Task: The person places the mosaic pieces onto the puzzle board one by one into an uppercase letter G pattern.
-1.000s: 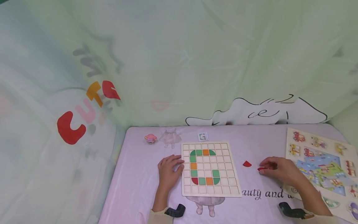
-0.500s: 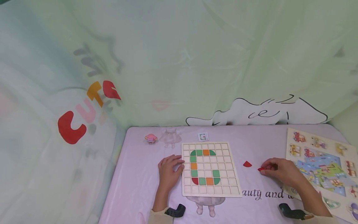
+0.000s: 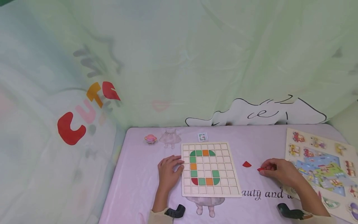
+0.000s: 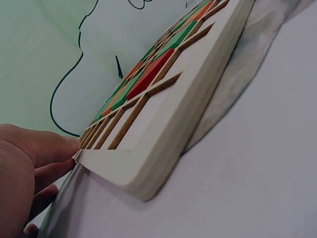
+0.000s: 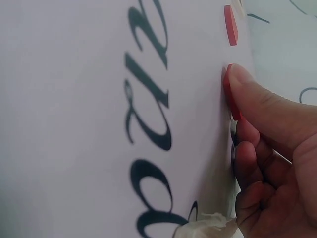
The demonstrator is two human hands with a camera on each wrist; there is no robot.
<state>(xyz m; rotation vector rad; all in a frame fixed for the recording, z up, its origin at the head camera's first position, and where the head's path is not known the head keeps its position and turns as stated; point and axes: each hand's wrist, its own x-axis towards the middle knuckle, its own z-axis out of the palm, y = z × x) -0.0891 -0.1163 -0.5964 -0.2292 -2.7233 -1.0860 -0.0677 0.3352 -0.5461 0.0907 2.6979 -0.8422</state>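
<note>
A square wooden grid board (image 3: 226, 190) lies on the table. Green and orange tiles and one red corner tile (image 3: 194, 181) form a rounded G shape in its cells. At the board's left edge rests my left hand (image 3: 169, 171), fingers relaxed; in the left wrist view its thumb (image 4: 62, 148) touches the rim. To the right of the board, my right hand (image 3: 281, 170) pinches a red quarter-circle tile (image 5: 229, 91) close over the tabletop, thumb on its face and the other fingers curled. Another red quarter-circle tile (image 3: 247, 164) lies between that hand and the board.
Behind the board is a small pattern card (image 3: 202, 137) showing a similar G. A pink toy figure (image 3: 151, 139) stands at the back left. On the right lies a wooden picture puzzle board (image 3: 307, 146), partly under my right forearm. A curtain (image 3: 179, 77) hangs behind the table.
The fingers of my right hand have drawn in slightly around the red tile, which stays in about the same place. My left hand and the board have not moved.
</note>
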